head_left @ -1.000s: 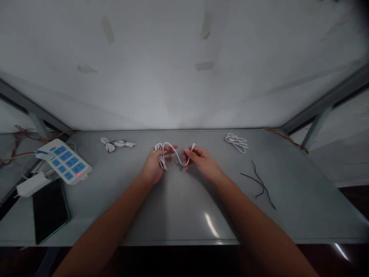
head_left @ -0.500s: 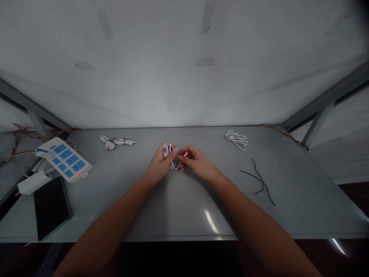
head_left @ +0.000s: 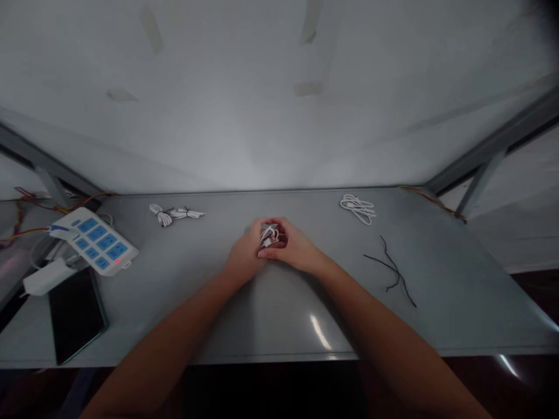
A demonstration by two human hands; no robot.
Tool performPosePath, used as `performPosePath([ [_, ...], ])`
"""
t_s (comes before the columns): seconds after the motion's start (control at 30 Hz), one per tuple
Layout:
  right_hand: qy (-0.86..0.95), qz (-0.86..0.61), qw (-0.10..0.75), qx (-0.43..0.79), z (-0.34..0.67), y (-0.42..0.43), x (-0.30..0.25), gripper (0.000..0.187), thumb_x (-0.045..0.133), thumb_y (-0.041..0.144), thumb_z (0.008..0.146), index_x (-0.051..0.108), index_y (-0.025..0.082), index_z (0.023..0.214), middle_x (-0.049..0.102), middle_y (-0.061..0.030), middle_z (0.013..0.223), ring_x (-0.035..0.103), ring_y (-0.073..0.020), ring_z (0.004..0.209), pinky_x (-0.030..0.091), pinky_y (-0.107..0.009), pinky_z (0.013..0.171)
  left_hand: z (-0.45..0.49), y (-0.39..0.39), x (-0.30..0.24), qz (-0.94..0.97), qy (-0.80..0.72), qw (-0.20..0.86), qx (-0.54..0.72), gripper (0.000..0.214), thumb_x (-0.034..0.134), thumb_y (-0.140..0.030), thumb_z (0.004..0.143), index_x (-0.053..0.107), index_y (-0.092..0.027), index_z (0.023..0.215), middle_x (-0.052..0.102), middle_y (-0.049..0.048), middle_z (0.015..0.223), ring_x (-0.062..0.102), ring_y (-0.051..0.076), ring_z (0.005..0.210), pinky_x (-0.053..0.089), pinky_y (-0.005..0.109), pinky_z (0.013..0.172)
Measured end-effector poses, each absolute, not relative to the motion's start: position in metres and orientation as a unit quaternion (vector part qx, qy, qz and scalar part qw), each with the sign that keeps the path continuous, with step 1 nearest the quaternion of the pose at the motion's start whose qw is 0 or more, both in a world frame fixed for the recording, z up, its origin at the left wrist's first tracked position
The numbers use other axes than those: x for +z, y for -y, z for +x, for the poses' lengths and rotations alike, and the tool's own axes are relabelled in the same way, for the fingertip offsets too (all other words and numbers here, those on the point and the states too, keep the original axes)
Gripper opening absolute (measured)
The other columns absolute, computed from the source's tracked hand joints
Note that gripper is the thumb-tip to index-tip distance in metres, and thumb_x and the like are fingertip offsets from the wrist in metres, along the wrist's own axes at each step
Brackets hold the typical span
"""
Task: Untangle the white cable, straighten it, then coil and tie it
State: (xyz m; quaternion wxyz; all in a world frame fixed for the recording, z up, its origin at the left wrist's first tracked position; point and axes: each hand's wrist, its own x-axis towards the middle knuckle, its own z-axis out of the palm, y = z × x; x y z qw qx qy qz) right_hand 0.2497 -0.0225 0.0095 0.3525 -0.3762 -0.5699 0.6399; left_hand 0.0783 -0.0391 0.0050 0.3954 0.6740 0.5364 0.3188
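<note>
A white cable (head_left: pixel 268 235), bunched into a small coil, sits between both of my hands at the middle of the grey table (head_left: pixel 279 308). My left hand (head_left: pixel 243 255) is closed around the coil from the left. My right hand (head_left: pixel 293 248) is closed on it from the right, fingers curled over the loops. The two hands touch each other, and most of the cable is hidden inside them.
Two tied white cable bundles (head_left: pixel 174 214) lie at the back left and a loose white cable (head_left: pixel 358 208) at the back right. Black twist ties (head_left: pixel 392 270) lie to the right. A white power strip (head_left: pixel 92 247), an adapter (head_left: pixel 46 276) and a dark phone (head_left: pixel 75 314) occupy the left edge.
The cable's long loop and free end have been gathered in. My hands, apart a second ago, have come together around the small coil.
</note>
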Motion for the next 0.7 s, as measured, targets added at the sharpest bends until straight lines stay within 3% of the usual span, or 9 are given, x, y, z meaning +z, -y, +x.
performPosePath([
  [0.1,0.63,-0.393,0.371,0.558,0.25,0.021,0.006,0.069,0.091,0.037,0.072,0.058,0.026,0.131,0.067,-0.0033,0.105,0.067,-0.0203,0.091,0.056,-0.038,0.084,0.078,0.038,0.004,0.66,-0.519,0.432,0.329,0.056,0.076,-0.031,0.082,0.047,-0.021,0.129,0.075,0.0111,0.107,0.074,0.027,0.095,0.055,0.039,0.084],
  [0.23,0.672,-0.387,0.397,0.491,0.254,0.016,0.003,0.045,0.082,0.038,0.082,0.068,0.029,0.124,0.068,-0.0055,0.114,0.065,-0.0205,0.095,0.054,-0.038,0.085,0.08,0.039,0.008,0.624,-0.481,0.511,0.345,0.055,0.079,-0.031,0.079,0.042,-0.021,0.119,0.073,0.0082,0.104,0.073,0.023,0.092,0.055,0.036,0.079],
  [0.37,0.649,-0.407,0.395,0.507,0.261,0.011,0.008,0.028,0.08,0.043,0.082,0.073,0.024,0.101,0.069,-0.0036,0.096,0.063,-0.0181,0.081,0.05,-0.033,0.071,0.08,0.041,0.014,0.578,-0.502,0.554,0.327,0.06,0.086,-0.039,0.075,0.043,-0.023,0.114,0.071,0.002,0.093,0.069,0.018,0.077,0.05,0.029,0.066],
  [0.47,0.602,-0.411,0.38,0.57,0.267,0.009,0.017,0.03,0.081,0.047,0.079,0.067,0.022,0.086,0.066,0.0003,0.074,0.059,-0.0157,0.063,0.046,-0.03,0.059,0.078,0.039,0.017,0.547,-0.488,0.602,0.318,0.055,0.085,-0.046,0.076,0.046,-0.023,0.107,0.069,-0.0015,0.084,0.062,0.014,0.064,0.043,0.025,0.056],
  [0.57,0.565,-0.405,0.397,0.6,0.271,0.007,0.023,0.034,0.084,0.05,0.075,0.064,0.022,0.08,0.066,0.0016,0.068,0.058,-0.0142,0.056,0.046,-0.03,0.056,0.076,0.037,0.018,0.519,-0.453,0.641,0.339,0.047,0.081,-0.053,0.081,0.052,-0.022,0.102,0.067,-0.0023,0.077,0.055,0.01,0.055,0.038,0.023,0.05],
  [0.7,0.539,-0.408,0.445,0.586,0.272,0.003,0.021,0.037,0.087,0.051,0.072,0.064,0.023,0.078,0.068,0.001,0.067,0.061,-0.0154,0.058,0.05,-0.031,0.059,0.076,0.034,0.02,0.415,-0.43,0.699,0.393,0.045,0.078,-0.056,0.083,0.061,-0.021,0.105,0.074,0.0049,0.094,0.06,0.013,0.062,0.052,0.028,0.058],
])
